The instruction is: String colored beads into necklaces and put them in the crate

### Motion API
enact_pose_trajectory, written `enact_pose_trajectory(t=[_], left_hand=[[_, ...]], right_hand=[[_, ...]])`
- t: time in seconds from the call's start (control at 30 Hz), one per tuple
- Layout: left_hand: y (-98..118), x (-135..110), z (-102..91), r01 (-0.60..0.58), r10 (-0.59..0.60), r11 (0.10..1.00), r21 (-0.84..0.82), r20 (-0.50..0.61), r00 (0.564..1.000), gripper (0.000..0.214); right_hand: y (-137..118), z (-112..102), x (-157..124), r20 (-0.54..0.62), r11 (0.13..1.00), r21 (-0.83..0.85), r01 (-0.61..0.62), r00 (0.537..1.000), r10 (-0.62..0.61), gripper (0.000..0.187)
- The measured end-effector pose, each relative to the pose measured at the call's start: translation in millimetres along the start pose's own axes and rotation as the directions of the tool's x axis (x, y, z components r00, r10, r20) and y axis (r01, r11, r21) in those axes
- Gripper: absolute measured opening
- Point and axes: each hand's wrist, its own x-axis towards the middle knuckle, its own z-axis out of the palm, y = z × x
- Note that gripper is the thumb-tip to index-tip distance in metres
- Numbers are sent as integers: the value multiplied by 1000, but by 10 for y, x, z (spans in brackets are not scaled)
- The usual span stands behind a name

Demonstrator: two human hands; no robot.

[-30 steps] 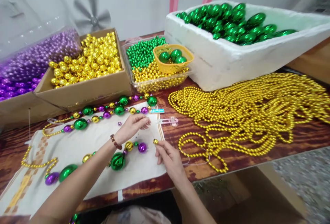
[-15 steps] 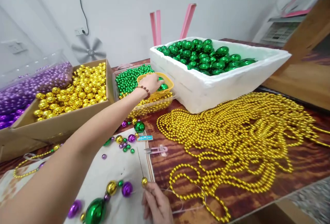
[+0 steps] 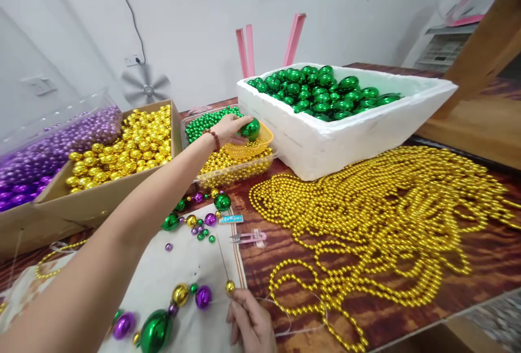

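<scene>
My left hand (image 3: 228, 127) is closed on a large shiny green bead (image 3: 250, 129) at a small yellow plastic basket (image 3: 260, 144). The basket stands in a clear tub (image 3: 240, 171) of small green and gold beads. Low in the view, my right hand (image 3: 251, 320) pinches a thin needle (image 3: 222, 258) with a gold bead (image 3: 230, 286) on it, just above the fingertips. To its left on a white cloth (image 3: 163, 271) lies a strand with a purple bead (image 3: 203, 297), a gold bead (image 3: 180, 294) and a big green bead (image 3: 156, 331). Clear thread trails to the right.
A white foam box (image 3: 321, 141) of green beads stands at the back. Gold bead chains (image 3: 378, 217) cover the table's right. A cardboard box (image 3: 97, 185) of gold beads and purple beads (image 3: 61, 136) are at left. Pink thread snips (image 3: 248, 238) lie by the cloth.
My left hand has risen slightly and shifted left out of the yellow basket, now with a large green bead at its fingers. My right hand still holds the needle and gold bead.
</scene>
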Motion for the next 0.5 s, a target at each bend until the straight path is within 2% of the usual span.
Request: enact_pose_trajectory(t=[0.1,0.17,0.23,0.3,0.4,0.5], left_hand=[[28,-433,-253,19,21,963,-269,146,989,19],[-49,-758,-425,24,38,944,-330,178,983,17],[-206,-1098,-585,9,40,949,-316,147,988,24],[-424,-1454,-713,-14,39,974,-227,105,994,33],[-793,-2005,-795,-110,106,993,35,107,989,50],[-1107,-2513,-747,-263,212,906,331,181,960,54]], right_hand=[[-28,-13,2,-6,1000,26,-2,1000,2,50],[-62,-34,7,7,1000,28,5,1000,-5,48],[-105,-55,20,37,1000,26,2,999,-3,44],[-162,-65,46,41,1000,20,2,999,-2,40],[-302,-29,118,-67,999,7,45,997,-44,33],[-509,87,231,-196,993,-42,109,974,-115,28]])
